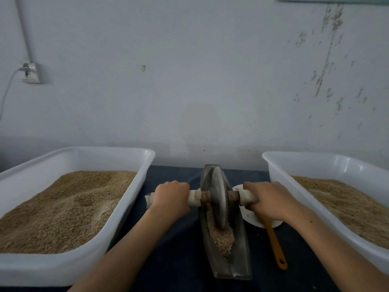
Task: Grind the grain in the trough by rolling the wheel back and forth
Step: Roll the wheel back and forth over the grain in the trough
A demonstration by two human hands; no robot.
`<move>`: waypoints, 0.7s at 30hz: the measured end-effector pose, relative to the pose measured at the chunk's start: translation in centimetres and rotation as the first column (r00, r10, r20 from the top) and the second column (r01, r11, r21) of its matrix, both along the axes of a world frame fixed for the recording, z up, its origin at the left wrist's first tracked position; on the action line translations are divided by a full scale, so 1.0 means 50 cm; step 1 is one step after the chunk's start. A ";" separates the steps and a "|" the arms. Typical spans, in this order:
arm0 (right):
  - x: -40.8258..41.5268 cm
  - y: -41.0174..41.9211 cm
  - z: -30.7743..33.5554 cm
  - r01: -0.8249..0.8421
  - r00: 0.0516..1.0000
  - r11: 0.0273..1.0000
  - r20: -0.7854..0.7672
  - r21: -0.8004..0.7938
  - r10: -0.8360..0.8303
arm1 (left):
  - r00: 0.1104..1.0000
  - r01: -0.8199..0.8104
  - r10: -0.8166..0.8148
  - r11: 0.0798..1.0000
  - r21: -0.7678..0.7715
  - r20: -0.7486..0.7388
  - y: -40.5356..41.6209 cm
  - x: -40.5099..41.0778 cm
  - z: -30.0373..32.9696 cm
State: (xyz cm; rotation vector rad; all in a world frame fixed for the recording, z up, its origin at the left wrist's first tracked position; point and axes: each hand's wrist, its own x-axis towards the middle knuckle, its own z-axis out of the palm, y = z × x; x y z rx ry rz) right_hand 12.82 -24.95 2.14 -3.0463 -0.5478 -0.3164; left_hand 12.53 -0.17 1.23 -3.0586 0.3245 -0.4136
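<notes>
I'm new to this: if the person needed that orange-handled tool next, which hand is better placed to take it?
Probably the right hand: the orange-handled tool lies just below it, right of the trough.

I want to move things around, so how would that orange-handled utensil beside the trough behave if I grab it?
The orange-handled utensil looks thin, so probably light. Its long, flat-looking handle likely slides rather than rolls. Its head lies on the white dish, which might shift.

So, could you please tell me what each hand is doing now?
Left hand: grips the white-wrapped wooden axle handle.
Right hand: grips the same handle's other end.
</notes>
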 end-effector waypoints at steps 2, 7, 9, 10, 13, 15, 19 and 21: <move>-0.003 0.000 0.008 0.013 0.998 1.000 -0.063 -0.027 -0.015 | 0.997 -0.011 0.013 1.000 0.029 -0.079 0.000 -0.003 0.007; -0.008 0.006 0.018 0.024 0.993 0.999 -0.115 -0.048 -0.029 | 0.991 -0.004 0.009 0.999 0.038 -0.134 0.000 -0.004 0.013; -0.009 0.007 0.015 0.023 0.996 0.999 -0.087 -0.035 -0.026 | 0.992 -0.007 0.011 0.999 0.031 -0.128 0.000 -0.003 0.012; -0.009 0.008 0.012 0.023 0.997 1.000 -0.067 -0.020 -0.024 | 0.993 -0.008 0.011 1.000 0.026 -0.122 0.001 -0.002 0.011; -0.008 0.011 -0.001 0.019 0.999 1.000 0.047 0.016 -0.020 | 0.997 0.000 0.000 1.000 -0.010 -0.077 0.002 0.001 0.003; -0.004 0.014 -0.012 0.020 0.986 1.000 0.167 0.002 -0.020 | 1.000 0.003 -0.004 0.999 -0.041 -0.020 0.002 0.001 -0.003; 0.002 0.018 -0.027 0.036 0.963 0.999 0.269 -0.005 -0.033 | 0.997 0.028 -0.023 0.997 -0.068 0.069 0.002 0.000 -0.012; -0.002 0.018 -0.025 0.034 0.967 0.999 0.253 -0.006 -0.032 | 0.997 0.037 -0.031 0.997 -0.072 0.075 0.002 -0.001 -0.012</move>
